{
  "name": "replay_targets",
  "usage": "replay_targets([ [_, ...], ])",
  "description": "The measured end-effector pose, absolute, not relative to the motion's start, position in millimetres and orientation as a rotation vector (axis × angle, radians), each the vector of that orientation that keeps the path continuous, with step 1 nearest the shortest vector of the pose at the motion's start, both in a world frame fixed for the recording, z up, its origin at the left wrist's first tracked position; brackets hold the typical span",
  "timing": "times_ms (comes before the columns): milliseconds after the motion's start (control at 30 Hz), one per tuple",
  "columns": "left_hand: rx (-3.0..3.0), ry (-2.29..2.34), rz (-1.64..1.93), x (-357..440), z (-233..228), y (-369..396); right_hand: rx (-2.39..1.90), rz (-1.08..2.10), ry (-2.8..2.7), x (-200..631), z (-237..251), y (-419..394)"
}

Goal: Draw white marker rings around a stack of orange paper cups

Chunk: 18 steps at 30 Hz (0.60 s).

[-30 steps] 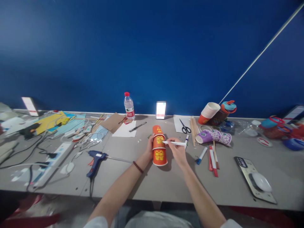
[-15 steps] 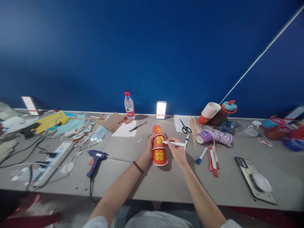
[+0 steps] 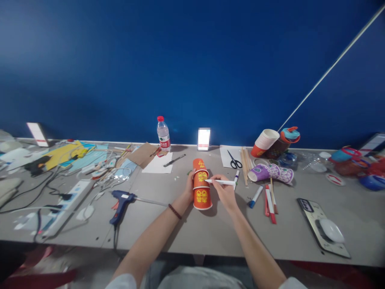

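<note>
Three orange paper cups with yellow print stand stacked upside down as a small tower (image 3: 201, 184) in the middle of the grey table (image 3: 210, 233). My left hand (image 3: 190, 188) grips the tower's left side around the middle cup. A white marker (image 3: 221, 182) lies level in my right hand (image 3: 225, 192), its tip touching the right side of the middle cup.
A blue glue gun (image 3: 120, 202) and a power strip (image 3: 70, 204) with cables lie left. A water bottle (image 3: 163, 134) stands behind. Scissors (image 3: 234, 160), wooden sticks, purple cups (image 3: 270, 173), loose markers (image 3: 269, 200) and a phone (image 3: 323, 230) lie right.
</note>
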<state>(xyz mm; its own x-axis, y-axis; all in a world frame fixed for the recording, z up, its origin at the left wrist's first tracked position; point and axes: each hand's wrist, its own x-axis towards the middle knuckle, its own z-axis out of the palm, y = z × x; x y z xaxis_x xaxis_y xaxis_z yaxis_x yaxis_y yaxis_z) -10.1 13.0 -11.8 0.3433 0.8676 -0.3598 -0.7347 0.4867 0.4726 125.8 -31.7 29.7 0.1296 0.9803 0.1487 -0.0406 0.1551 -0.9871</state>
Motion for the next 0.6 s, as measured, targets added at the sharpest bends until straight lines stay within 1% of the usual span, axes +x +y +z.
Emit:
replay_targets([
  [600, 0.233, 0.604, 1.010, -11.5, -13.7, 13.9, -1.125, 1.001, -1.158, 126.7, 28.6, -31.1],
])
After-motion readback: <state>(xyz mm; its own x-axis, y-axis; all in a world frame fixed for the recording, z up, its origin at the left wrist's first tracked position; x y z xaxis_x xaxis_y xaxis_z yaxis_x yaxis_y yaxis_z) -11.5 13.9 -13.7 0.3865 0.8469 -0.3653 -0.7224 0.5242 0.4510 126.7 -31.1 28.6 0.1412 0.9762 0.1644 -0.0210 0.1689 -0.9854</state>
